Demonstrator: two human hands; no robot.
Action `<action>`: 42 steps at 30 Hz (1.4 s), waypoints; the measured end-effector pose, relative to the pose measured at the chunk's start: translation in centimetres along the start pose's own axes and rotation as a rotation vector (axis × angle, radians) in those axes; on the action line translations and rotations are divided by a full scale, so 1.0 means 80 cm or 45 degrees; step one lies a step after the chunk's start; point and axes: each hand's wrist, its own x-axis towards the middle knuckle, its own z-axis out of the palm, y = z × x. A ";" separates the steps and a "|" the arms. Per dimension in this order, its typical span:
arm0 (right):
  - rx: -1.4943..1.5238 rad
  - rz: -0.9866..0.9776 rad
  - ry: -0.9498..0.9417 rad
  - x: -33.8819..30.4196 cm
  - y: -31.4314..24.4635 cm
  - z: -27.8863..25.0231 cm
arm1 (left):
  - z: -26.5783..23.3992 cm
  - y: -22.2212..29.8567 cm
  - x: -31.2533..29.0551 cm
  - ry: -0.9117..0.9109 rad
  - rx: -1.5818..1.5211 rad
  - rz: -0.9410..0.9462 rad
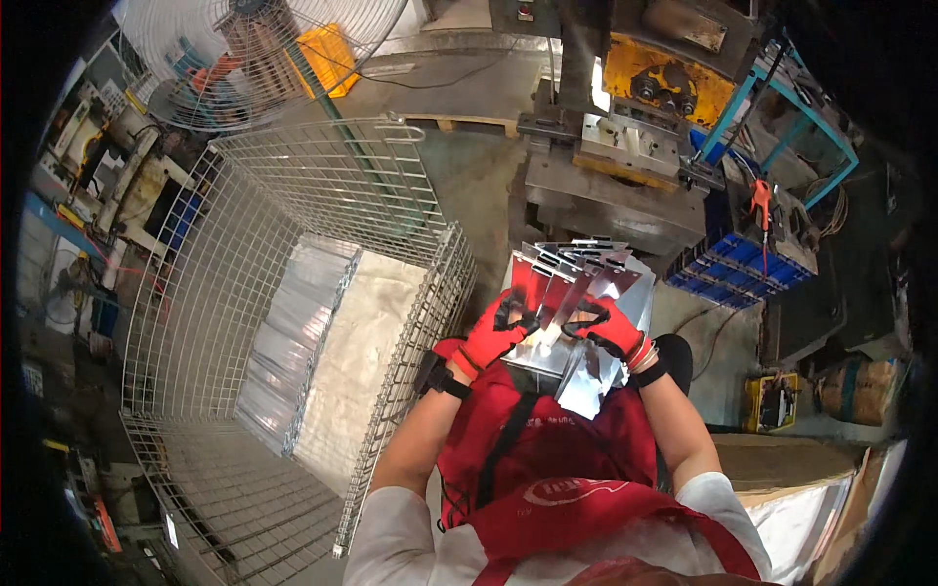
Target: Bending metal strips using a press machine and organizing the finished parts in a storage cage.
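Note:
A fanned bunch of shiny sheet-metal plates (pixel 562 283), with small flanges along their far edges, lies in front of my lap. My left hand (pixel 500 330), in a red glove with black fingertips, closes on the left side of the bunch. My right hand (pixel 608 327), gloved the same way, is closed at its right side, fingers bent toward the plates. How many plates each hand grips cannot be made out. More loose bright plates (pixel 592 379) lie just below the right hand, over a flat metal surface (pixel 637 293).
On my left stands a large wire-mesh cage (pixel 391 405) holding stacked metal sheets (pixel 293 332) beside a cream-coloured sheet (pixel 360 361). A big fan (pixel 259 59) rises behind it. Ahead is a heavy press machine (pixel 625 176). To the right are a blue crate (pixel 738 269) and an orange-red air gun (pixel 761 200).

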 end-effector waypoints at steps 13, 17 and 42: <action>0.270 -0.250 0.119 -0.077 -0.024 0.039 | 0.065 0.099 -0.037 0.031 -0.671 -0.083; -1.032 -0.146 0.029 -0.111 -0.027 0.059 | 0.086 0.127 -0.077 0.151 -0.183 -0.348; 0.040 0.064 0.188 -0.060 -0.035 0.080 | 0.085 0.135 -0.083 0.284 -0.347 -0.370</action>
